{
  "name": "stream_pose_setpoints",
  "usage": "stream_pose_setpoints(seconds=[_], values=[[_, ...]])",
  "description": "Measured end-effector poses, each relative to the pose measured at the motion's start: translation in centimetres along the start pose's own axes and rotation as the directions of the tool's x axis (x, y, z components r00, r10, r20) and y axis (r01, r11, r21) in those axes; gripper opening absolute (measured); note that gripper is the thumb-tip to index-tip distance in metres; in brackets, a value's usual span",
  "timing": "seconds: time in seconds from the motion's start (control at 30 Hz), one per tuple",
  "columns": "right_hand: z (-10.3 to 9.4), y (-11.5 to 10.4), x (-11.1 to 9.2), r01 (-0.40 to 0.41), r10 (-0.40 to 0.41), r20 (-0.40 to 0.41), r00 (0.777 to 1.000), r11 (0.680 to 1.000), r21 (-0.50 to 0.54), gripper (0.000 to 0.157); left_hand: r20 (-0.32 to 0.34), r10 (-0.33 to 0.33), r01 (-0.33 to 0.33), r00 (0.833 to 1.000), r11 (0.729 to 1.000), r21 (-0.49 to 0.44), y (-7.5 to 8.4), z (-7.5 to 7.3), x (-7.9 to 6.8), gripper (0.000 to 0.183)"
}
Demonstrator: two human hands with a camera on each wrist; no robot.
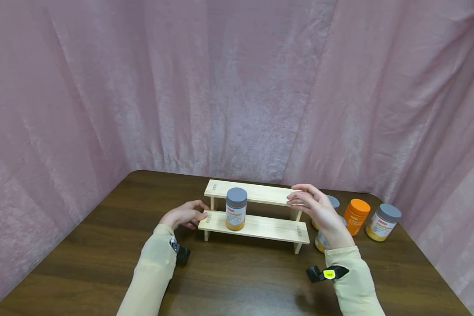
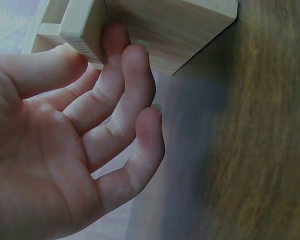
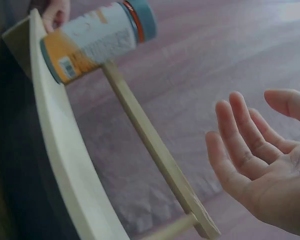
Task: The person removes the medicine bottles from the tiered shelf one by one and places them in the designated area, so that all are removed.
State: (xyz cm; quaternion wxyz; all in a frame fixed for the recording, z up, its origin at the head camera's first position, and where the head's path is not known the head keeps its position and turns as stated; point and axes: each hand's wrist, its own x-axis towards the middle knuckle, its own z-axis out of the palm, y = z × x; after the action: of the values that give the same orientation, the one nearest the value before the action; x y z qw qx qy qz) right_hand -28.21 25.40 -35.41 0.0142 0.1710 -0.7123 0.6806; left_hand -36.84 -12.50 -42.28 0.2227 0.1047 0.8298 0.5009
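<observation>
A two-tier wooden shelf (image 1: 268,227) stands on the table. My left hand (image 1: 185,215) grips the left end of its lower board; in the left wrist view the thumb (image 2: 70,62) lies against the board's end and a fingertip reaches its underside. On that lower board, left of the middle, a grey-lidded jar (image 1: 236,210) with a white and yellow label stands upright. My right hand (image 1: 320,208) is raised near the right end of the upper board, its fingers loosely extended. Nothing lies in that palm in the right wrist view, where the jar (image 3: 100,40) appears at upper left.
To the right of the shelf stand an orange jar (image 1: 356,217) and another grey-lidded jar (image 1: 383,223). Two more jars, one of them a grey-lidded jar (image 1: 332,202), are partly hidden behind my right hand. A pink curtain (image 1: 253,87) hangs behind the brown table (image 1: 237,281).
</observation>
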Motion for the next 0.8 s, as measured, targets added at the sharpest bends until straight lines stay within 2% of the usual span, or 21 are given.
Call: stream_pose_setpoints(seconds=[0.2, 0.57, 0.8], values=[[2.4, 0.1, 0.5, -0.019, 0.019, 0.002, 1.0, 1.0, -0.012, 0.038, 0.0, 0.002, -0.002, 1.0, 1.0, 0.002, 0.0, -0.1, 0.1, 0.038], [5.0, 0.9, 1.4, 0.016, -0.014, 0.039, 0.999, 0.999, -0.051, 0.042, -0.007, -0.004, 0.004, 1.0, 1.0, 0.0, 0.0, 0.1, 0.2, 0.04], [7.3, 1.4, 1.9, -0.06, 0.061, 0.008, 0.998, 0.995, -0.08, 0.047, -0.012, 0.001, -0.001, 1.0, 1.0, -0.005, 0.0, -0.1, 0.2, 0.039]])
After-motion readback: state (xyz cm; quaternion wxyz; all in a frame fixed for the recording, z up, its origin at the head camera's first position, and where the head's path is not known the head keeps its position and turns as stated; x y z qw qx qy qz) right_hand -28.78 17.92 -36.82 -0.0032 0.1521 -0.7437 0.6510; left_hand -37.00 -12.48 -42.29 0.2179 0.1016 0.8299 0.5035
